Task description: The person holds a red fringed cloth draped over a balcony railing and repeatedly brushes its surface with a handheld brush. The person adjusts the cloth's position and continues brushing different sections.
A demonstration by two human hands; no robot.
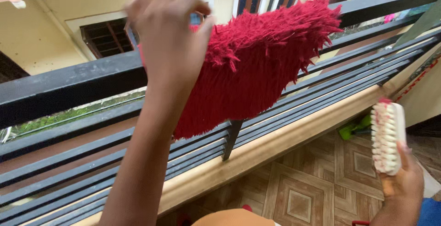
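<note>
While your left hand (167,28) is raised at the top rail of the black metal railing (69,85), its fingers are curled together and pinched on the upper edge of the red shaggy mat (257,56). That mat hangs draped over the top rail, its long fibres facing you and its lower edge falling across the horizontal bars below. Your left forearm rises from the bottom of the view and covers the mat's left part.

Your right hand (402,180) sits low at the right, well apart from the mat, and is closed around the lower end of a white scrubbing brush (388,136). You hold the brush upright, with its pale bristles turned toward the left; reddish lint shows at its top end and among the bristles.

Below the railing runs a light wooden ledge (275,138), and beneath that a patterned tile floor (303,194). A green object (353,128) lies on the floor near the ledge; its kind cannot be told. Beyond the railing stands a yellow building (46,28) with dark windows.
</note>
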